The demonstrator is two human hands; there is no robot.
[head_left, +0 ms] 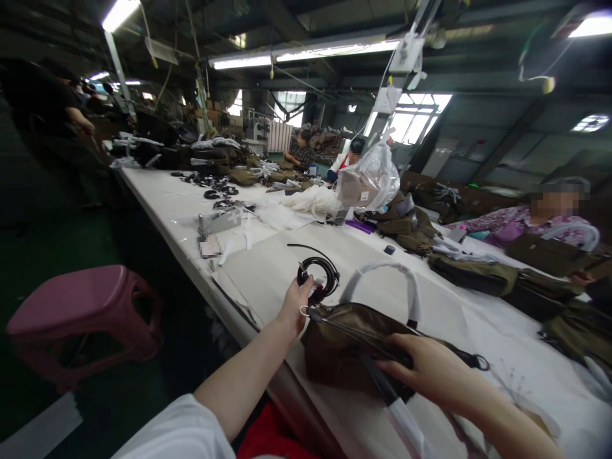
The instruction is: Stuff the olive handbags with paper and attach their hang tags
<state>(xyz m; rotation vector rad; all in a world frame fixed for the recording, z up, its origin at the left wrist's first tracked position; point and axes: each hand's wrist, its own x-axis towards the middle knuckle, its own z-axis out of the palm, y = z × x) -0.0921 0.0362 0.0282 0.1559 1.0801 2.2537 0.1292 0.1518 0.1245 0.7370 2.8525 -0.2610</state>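
In the head view, my left hand (295,307) is closed on a coiled black strap (333,280) with metal hardware, held above the table at the bag's left end. One loose strap end sticks out to the upper left. Below it lies an olive-brown handbag (329,354) with dark trim and a metal ring at each end. My right hand (421,366) grips the near edge of the bag's opening, thumb and fingers around it. One wrapped handle (382,268) arches up behind the opening; the other hangs over the near side, in pale wrapping.
The long white table (268,268) carries a grey tape dispenser (222,220), several coiled straps (220,191) and piles of bags (239,169). A plastic-wrapped bundle (368,182) stands beyond. A pink stool (81,299) is at left. A co-worker (516,229) sits across at right.
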